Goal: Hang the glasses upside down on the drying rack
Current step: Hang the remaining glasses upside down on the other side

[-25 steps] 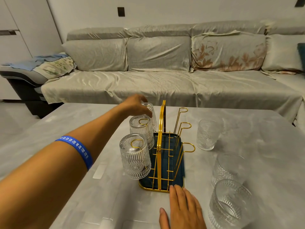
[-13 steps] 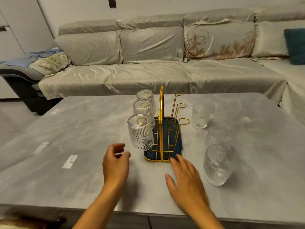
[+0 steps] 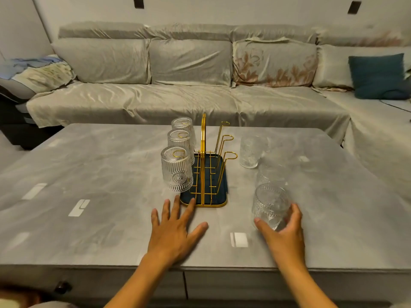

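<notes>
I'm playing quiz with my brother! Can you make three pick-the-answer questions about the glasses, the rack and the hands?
1. Where do the hung glasses sit on the drying rack?
A) its left side B) its right side C) on top of the handle

2. How many glasses stand on the table, not hung?
A) one B) three C) five

3. What is the right hand doing?
A) lying flat B) curling round the nearest glass C) pointing at the sofa

Answers: 1 A, three upside-down glasses fill the left hooks. 2 B, three stand upright right of the rack. 3 B, thumb and fingers wrap its base.
</notes>
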